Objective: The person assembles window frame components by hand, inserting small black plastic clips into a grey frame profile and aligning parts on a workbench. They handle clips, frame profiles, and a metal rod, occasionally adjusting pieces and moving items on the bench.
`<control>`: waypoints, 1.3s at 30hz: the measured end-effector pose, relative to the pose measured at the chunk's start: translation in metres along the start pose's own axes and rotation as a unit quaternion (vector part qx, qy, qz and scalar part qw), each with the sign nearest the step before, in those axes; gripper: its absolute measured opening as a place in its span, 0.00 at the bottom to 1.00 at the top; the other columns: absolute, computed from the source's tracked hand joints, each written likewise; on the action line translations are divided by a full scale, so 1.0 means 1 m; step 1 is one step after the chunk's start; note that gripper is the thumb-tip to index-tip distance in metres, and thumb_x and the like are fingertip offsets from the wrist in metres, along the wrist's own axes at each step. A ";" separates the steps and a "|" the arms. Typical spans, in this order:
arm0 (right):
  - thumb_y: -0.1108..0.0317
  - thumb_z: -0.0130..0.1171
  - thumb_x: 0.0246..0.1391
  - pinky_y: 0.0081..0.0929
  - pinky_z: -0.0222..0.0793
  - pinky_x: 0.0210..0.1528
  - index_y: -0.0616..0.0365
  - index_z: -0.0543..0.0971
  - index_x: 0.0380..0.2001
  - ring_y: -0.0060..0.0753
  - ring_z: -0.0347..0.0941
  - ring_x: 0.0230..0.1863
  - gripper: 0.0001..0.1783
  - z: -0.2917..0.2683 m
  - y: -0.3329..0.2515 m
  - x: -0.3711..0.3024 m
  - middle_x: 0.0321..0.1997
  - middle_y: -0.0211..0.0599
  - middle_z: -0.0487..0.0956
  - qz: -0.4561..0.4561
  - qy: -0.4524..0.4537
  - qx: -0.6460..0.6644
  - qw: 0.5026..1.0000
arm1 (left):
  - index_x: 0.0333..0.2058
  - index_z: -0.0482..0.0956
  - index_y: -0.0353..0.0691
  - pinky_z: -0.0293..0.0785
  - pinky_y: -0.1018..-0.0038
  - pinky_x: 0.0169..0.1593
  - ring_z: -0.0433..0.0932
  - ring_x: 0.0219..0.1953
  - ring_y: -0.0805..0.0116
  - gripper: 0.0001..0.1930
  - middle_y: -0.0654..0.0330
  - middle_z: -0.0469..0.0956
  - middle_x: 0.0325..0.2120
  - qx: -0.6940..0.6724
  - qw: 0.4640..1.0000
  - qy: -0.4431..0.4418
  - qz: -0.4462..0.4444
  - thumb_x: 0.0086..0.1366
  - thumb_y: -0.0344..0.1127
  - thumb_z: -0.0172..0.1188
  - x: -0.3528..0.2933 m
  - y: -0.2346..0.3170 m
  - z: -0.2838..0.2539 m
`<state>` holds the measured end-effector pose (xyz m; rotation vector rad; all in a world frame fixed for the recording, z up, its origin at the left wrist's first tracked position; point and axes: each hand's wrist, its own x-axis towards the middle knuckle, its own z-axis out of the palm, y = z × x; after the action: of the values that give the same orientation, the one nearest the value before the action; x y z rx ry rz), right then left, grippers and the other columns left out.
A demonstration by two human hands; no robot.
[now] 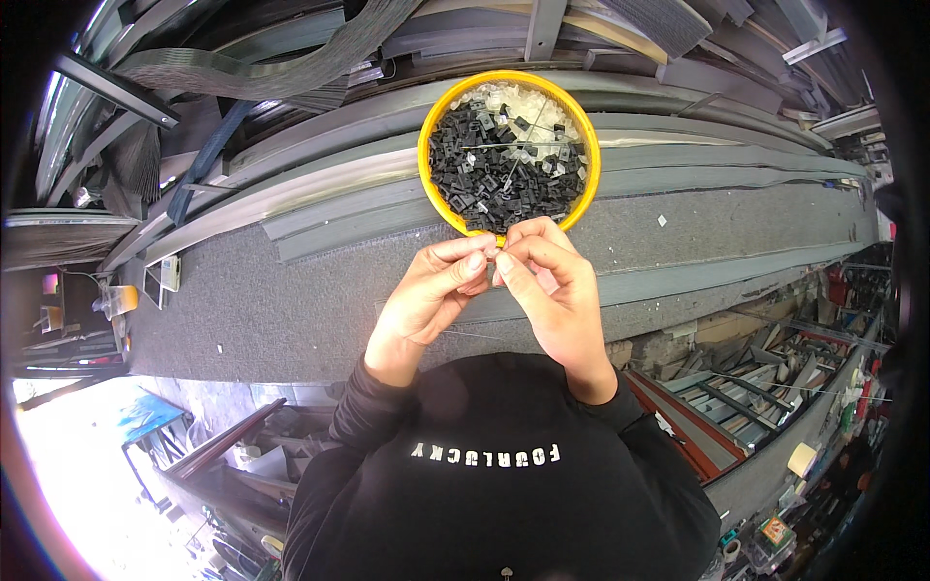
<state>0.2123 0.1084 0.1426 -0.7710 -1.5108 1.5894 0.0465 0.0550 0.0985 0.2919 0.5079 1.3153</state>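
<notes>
The fingers of the left hand (pixel 431 286) and right hand (pixel 557 290) are held together by a yellow tub (pixel 595 160), filled with black pieces (pixel 499 186) and translucent pieces (pixel 548 118).

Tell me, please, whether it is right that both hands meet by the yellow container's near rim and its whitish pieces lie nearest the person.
Not quite: the head view shows the whitish pieces on the far side of the yellow container, with black pieces nearer. The left hand and right hand do meet where you say.
</notes>
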 end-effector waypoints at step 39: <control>0.77 0.62 0.54 0.27 0.72 0.39 0.66 0.79 0.33 0.36 0.77 0.35 0.04 0.004 0.001 -0.003 0.35 0.41 0.77 -0.093 0.011 -0.136 0.986 | 0.48 0.81 0.35 0.76 0.71 0.55 0.80 0.47 0.68 0.14 0.55 0.82 0.45 0.019 0.996 0.032 0.083 0.63 0.26 0.65 -0.012 -0.016 -0.004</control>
<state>0.2107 0.1037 0.1419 -0.7675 -1.7518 1.2486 0.0558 0.0398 0.0901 0.3301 0.5719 1.4816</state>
